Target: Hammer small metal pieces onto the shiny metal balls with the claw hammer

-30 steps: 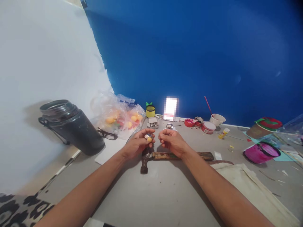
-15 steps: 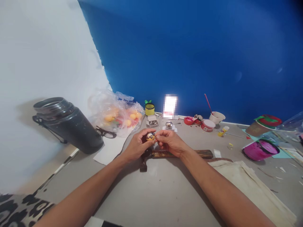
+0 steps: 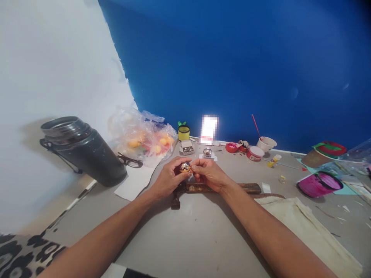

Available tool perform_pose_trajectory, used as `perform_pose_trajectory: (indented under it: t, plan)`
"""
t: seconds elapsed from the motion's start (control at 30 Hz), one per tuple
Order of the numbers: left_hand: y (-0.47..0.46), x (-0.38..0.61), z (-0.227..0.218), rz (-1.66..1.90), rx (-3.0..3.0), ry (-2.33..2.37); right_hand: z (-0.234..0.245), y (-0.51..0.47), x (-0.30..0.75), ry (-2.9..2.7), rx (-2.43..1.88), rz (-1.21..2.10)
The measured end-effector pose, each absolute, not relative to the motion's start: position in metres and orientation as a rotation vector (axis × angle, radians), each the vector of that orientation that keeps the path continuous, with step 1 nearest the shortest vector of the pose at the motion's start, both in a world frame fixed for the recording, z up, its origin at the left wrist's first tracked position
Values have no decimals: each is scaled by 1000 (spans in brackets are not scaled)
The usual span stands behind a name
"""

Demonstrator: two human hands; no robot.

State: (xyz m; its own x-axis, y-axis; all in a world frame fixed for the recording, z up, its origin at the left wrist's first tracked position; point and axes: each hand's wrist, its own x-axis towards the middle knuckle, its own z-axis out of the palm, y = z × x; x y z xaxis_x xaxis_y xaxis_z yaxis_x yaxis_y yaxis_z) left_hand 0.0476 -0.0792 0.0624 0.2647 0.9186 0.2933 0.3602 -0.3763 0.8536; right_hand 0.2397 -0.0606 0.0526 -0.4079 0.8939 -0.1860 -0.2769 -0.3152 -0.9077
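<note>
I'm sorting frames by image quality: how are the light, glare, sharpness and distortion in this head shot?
Head view: soft, even light; the dark jar throws a faint shadow on the white wall; the small shiny ball, held between left hand and right hand, shows bright glints; wide-angle distortion stretches the frame's corners; a pixelated block masks something at the back.
</note>
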Motion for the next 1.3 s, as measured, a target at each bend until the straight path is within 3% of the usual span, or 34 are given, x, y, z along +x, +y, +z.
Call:
perform_pose_trajectory:
  t: [0.4,0.87,1.0,1.13,1.3]
  plan:
    - [-81,54,48,1289,1962,1209,55,-67,226,-1183,-943,1604]
    - [-82,62,45,1310,1733,1229,50,-60,233,-1202,-936,1676]
    - [-75,56,54,1175,1397,1185,60,-57,246,-1532,-1163,1362]
    - [-62,44,59,1262,1363,1191,62,-64,248,-2286,-1431,957]
    - [-47,30,53,1360,1312,1199,60,-73,241,-2658,-1426,694]
